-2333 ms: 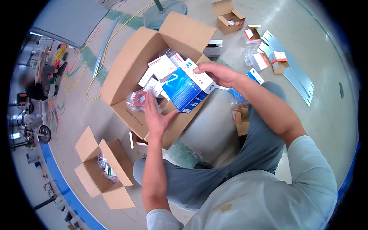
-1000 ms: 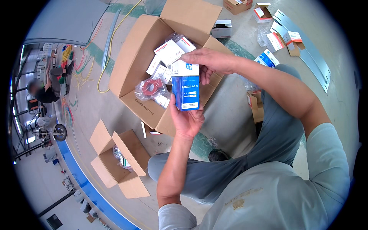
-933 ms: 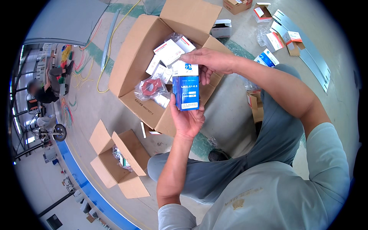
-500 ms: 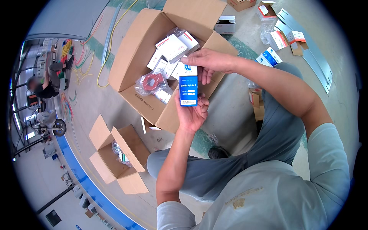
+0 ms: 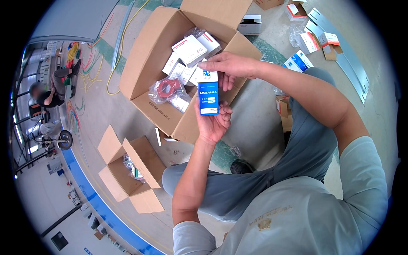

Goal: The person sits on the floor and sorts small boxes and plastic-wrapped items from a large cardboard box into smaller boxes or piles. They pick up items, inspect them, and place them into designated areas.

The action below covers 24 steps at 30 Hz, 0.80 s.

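Two bare hands hold a blue-and-white carton (image 5: 208, 98) over the near right side of a large corrugated cardboard box (image 5: 144, 55). The left hand (image 5: 212, 124) has its grip cupped around the carton's near end; the right hand (image 5: 233, 68) grasps the white far end, thumb on top, fingers bent by its right side. Some two seconds earlier, the carton lay tilted with a broad blue face showing, and the left hand was spread open over the bagged ring; now a narrow, glossy blue side with a pale printed panel faces up and both hands are on the carton. Since half a second ago, the pose has barely changed.

Left of the carton, a smooth red ring (image 5: 162, 88) sits in crinkled clear plastic, beside white cardboard cartons (image 5: 189, 50) with crisp edges, some banded in red. Nearer and to the left stands a smaller brown box (image 5: 146, 156), flaps splayed, with clear wrapping inside. To the right on the smooth grey floor (image 5: 255, 127), near another blue-and-white carton (image 5: 299, 63), lie flat, slotted metal strips (image 5: 352, 70). Far left, a yellow cable (image 5: 115, 57) curves past the large box.
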{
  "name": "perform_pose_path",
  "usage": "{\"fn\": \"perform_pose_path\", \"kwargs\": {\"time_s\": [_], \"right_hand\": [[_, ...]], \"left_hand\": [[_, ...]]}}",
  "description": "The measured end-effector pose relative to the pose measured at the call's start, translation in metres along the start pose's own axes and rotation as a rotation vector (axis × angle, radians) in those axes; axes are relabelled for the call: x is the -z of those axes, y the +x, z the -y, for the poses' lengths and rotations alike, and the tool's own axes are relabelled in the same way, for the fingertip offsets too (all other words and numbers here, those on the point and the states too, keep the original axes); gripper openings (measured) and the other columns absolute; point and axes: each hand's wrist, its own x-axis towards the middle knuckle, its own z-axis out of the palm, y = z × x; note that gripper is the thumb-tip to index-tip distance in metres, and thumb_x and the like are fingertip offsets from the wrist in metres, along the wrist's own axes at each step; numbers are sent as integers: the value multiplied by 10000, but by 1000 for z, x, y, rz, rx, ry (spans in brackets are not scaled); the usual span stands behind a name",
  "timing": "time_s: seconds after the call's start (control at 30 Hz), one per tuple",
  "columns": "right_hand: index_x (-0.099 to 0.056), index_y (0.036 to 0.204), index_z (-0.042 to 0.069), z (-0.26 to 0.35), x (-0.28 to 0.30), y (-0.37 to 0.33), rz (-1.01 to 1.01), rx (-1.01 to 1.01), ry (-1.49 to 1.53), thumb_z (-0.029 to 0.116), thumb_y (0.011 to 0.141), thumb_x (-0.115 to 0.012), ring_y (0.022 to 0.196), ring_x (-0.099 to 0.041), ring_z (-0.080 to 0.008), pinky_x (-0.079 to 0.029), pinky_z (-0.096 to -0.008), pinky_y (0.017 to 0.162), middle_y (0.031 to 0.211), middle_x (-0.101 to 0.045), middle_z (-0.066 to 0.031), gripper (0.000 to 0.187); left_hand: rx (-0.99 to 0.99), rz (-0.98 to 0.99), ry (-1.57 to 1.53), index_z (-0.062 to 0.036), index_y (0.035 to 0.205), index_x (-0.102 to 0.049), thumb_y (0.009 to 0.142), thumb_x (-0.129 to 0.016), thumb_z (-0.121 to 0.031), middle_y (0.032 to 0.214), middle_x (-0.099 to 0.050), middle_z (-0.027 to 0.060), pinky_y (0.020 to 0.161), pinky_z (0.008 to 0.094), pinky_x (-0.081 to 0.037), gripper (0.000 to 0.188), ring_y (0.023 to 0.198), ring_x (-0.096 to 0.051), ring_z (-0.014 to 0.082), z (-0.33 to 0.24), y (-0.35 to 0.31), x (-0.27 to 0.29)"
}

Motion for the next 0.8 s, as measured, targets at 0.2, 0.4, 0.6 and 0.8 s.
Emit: {"fn": "perform_pose_path", "kwargs": {"time_s": [0.2,0.4,0.6,0.8], "right_hand": [[-688,1137,26,1,0,1,1,-1,-8,662,1014,-573,623,-709,-127,-599,-238,533,791,-708,-71,659],[-686,1135,22,-1,1,3,12,-3,-6,656,1018,-571,612,-707,-125,-599,-238,523,784,-706,-73,654],[-684,1134,16,0,1,3,8,1,-11,649,1023,-568,600,-708,-128,-600,-236,514,758,-698,-75,654],[-685,1118,11,1,1,2,10,2,-16,653,1021,-568,605,-713,-138,-602,-242,515,757,-697,-82,659]], "left_hand": [[13,26,10,-45,989,-678,920,-382,-877,835,-741,148,522,273,-524,886,624,-675,205,-1,3,6],[13,14,25,-47,1000,-682,906,-362,-902,819,-750,157,518,275,-519,918,625,-687,208,-1,3,5],[13,23,39,-47,999,-682,907,-358,-903,820,-750,159,511,277,-514,919,628,-693,212,0,5,9],[15,22,57,-46,1006,-678,904,-358,-907,823,-748,163,519,286,-531,924,637,-702,216,-1,5,8]]}}
